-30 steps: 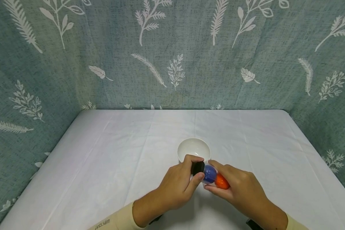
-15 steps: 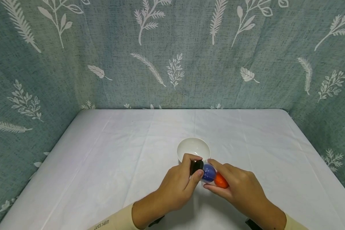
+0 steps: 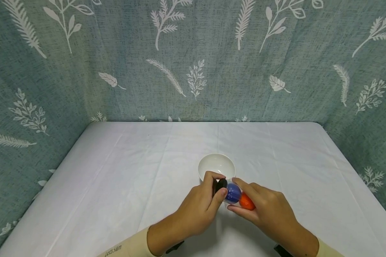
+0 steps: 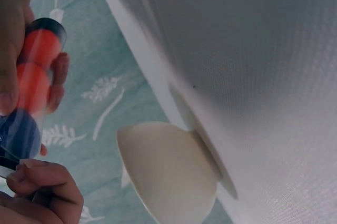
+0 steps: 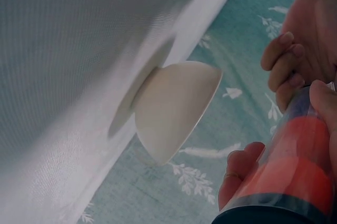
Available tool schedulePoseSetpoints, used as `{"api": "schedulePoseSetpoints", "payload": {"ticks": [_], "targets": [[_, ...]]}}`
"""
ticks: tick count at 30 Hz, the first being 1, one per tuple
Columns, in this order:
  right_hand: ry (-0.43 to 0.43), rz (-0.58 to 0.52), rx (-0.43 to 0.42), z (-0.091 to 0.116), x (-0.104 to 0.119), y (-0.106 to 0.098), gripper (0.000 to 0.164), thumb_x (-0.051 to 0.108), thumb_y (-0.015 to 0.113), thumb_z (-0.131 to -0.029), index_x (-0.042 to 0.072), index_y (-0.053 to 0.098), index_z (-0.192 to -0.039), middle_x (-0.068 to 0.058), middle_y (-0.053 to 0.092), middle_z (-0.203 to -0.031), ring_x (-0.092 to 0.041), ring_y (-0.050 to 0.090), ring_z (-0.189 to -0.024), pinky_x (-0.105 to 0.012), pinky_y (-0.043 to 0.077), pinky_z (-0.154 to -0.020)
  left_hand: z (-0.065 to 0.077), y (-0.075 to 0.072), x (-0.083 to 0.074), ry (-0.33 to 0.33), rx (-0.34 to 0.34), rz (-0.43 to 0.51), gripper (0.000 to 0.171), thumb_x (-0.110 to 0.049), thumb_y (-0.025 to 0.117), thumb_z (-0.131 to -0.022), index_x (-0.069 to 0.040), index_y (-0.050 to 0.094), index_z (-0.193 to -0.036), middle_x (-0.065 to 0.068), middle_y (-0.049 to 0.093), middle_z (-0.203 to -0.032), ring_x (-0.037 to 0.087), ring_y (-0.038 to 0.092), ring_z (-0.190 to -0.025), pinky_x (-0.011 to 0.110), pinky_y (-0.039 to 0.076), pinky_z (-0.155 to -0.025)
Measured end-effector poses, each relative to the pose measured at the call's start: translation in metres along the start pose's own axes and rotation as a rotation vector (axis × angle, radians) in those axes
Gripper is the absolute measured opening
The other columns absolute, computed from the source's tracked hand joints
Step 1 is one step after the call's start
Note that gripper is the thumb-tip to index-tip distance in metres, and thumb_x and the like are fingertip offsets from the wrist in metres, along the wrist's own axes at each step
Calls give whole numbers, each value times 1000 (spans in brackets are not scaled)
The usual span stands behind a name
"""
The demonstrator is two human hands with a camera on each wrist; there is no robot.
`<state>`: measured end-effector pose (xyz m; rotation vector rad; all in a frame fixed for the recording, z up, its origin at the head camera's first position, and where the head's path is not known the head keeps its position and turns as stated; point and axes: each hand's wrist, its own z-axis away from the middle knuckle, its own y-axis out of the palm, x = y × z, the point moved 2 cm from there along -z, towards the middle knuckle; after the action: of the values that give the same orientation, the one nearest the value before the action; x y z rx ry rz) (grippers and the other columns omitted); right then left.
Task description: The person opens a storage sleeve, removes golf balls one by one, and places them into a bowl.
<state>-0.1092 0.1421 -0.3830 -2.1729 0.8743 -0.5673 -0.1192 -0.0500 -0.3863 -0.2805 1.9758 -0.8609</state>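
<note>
A clear tube [image 5: 295, 155] with a blue ball [image 3: 233, 193] and two orange balls [image 3: 246, 201] stacked inside is held tilted above the table. My right hand [image 3: 270, 207] grips the tube around its body, thumb on one side and fingers on the other. At the tube's other end my left hand [image 3: 199, 205] pinches a black cap [image 3: 222, 184] between thumb and fingers. The cap sits right at the tube's mouth beside the blue ball. In the left wrist view a dark base [image 4: 50, 25] closes the far end. Behind the hands stands a white bowl [image 3: 217, 166], its near rim partly covered.
A white cloth covers the table [image 3: 141, 164], and the bowl rests on it just beyond the hands. A green curtain [image 3: 180, 78] with white leaf prints hangs along the back and both sides.
Both hands and the tube stay nearly in place, with only a very slight shift to the left. The black cap appears turned a little between the left fingers.
</note>
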Motion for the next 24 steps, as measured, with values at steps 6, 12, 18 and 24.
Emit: {"api": "schedulePoseSetpoints", "payload": {"ticks": [6, 12, 18, 24], "targets": [[-1, 19, 5, 0, -1, 0, 68, 71, 44, -93, 16, 70, -123, -1, 72, -78, -5, 59, -58, -19, 52, -51, -1, -1, -1, -42, 28, 52, 34, -32, 37, -110, -9, 39, -134, -7, 50, -80, 2, 45, -64, 17, 41, -58], [-8, 35, -1, 0, -1, 1, 70, 72, 42, -93, 16, 70, -123, -2, 72, -78, -7, 60, -58, -19, 52, -50, -1, -1, -1, -71, 33, 70, 34, -33, 37, -110, -10, 40, -133, -7, 51, -80, 3, 45, -65, 18, 42, -59], [-25, 53, -8, 0, -2, 2, 70, 72, 40, -94, 16, 70, -122, -2, 70, -77, -7, 59, -57, -20, 50, -49, -1, 0, 1, -94, 48, 103, 33, -33, 35, -110, -9, 39, -132, -5, 51, -82, 4, 46, -68, 18, 42, -61], [-36, 85, 3, -1, -2, 0, 72, 73, 37, -94, 16, 71, -122, -3, 71, -78, -10, 62, -58, -24, 53, -50, -5, -5, 5, -107, 16, 204, 26, -28, 34, -111, -11, 38, -130, -3, 51, -84, 6, 47, -70, 21, 43, -64]]}}
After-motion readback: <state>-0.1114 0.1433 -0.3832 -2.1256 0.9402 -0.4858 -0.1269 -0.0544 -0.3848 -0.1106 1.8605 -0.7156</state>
